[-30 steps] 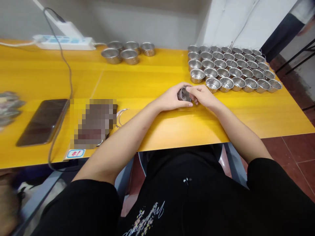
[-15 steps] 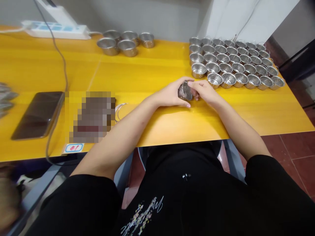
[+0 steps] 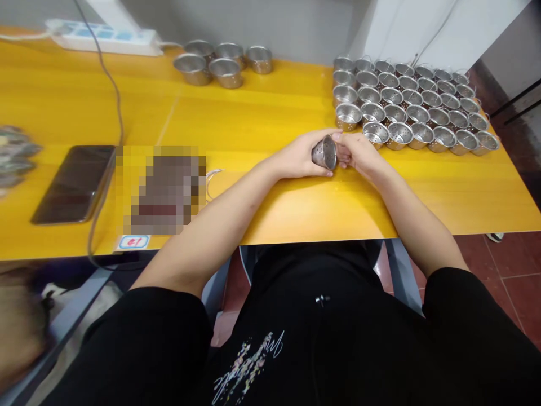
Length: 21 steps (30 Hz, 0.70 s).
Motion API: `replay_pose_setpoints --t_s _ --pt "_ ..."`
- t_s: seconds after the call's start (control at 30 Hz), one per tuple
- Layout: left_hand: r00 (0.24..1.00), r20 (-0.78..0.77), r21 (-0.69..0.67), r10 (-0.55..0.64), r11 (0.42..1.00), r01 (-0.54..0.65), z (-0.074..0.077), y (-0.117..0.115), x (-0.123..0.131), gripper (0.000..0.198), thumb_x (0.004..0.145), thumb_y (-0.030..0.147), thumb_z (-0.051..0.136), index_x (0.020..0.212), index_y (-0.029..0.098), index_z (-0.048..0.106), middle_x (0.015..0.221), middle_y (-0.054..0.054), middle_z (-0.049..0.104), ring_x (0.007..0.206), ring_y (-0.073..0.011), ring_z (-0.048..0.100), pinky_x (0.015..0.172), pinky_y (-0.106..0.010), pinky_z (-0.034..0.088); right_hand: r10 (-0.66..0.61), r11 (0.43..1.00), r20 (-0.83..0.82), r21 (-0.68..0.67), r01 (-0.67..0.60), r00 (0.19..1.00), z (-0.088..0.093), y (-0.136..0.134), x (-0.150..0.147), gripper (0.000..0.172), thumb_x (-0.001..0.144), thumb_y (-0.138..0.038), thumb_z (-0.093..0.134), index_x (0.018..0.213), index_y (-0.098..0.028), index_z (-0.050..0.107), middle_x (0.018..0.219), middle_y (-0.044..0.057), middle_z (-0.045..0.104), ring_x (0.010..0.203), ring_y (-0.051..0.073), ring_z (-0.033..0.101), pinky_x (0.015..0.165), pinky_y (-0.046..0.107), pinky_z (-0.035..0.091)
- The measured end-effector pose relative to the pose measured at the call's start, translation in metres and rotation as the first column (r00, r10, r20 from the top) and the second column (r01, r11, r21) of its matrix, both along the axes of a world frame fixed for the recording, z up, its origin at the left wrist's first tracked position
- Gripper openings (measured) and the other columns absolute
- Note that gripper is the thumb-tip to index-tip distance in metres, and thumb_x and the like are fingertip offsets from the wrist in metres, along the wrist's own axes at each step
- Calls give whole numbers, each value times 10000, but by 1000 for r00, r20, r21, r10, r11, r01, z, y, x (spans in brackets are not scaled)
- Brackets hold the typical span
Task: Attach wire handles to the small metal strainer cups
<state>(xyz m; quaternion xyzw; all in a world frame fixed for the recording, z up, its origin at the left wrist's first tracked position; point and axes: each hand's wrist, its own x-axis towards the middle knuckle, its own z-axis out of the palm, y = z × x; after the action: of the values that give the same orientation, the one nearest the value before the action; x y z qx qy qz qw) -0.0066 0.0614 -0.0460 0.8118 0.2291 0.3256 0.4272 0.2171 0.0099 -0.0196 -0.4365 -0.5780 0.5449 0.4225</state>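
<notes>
My left hand (image 3: 305, 153) is wrapped round a small perforated metal cup (image 3: 324, 153). The cup is tilted on its side, with its opening turned toward my right hand (image 3: 358, 151). The right thumb and curled fingers close on the cup's upper rim; exactly what lies between those fingertips is hidden. Just beyond my hands stand rows of similar perforated cups (image 3: 399, 134), upright, many with thin wire handles.
Several metal cups (image 3: 226, 72) stand at the back, near a white power strip (image 3: 105, 38). To the left lie a phone (image 3: 75, 183), a blurred-out item (image 3: 167, 192), a small label card (image 3: 133, 242) and a grey cable (image 3: 119, 107). Thin wire loops (image 3: 210, 181) lie by my left forearm.
The cup has turned in my left hand, so its opening now faces right. My right thumb has shifted to the rim's top. The whole view has shifted slightly.
</notes>
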Motion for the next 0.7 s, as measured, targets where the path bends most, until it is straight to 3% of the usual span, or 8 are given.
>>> replay_pose_setpoints --t_s 0.17,0.33,0.7 --pt "1000 -1 13 -9 1000 9 -3 1 -1 1208 610 569 1200 1680 218 763 1789 -231 737 1698 -516 689 1530 -701 456 -2 1000 38 11 1 999 -3 2 -1 815 1151 -715 866 673 -281 369 611 -72 262 596 137 291 568 273 394" --pt "1000 -10 21 17 1000 -17 -3 1 -1 1155 628 587 1200 1639 228 773 1729 -218 775 1665 -527 715 1504 -716 490 -22 1000 51 -6 22 998 -2 1 -1 747 1174 -634 844 717 -284 368 633 -74 231 614 139 265 576 271 393" --pt "1000 -2 7 -14 1000 14 -1 1 -1 1176 602 571 1192 1651 238 778 1749 -176 766 1673 -509 697 1526 -651 470 -17 1000 87 25 15 996 -11 7 8 750 1172 -641 880 761 -282 365 645 -71 277 590 128 296 532 287 425"
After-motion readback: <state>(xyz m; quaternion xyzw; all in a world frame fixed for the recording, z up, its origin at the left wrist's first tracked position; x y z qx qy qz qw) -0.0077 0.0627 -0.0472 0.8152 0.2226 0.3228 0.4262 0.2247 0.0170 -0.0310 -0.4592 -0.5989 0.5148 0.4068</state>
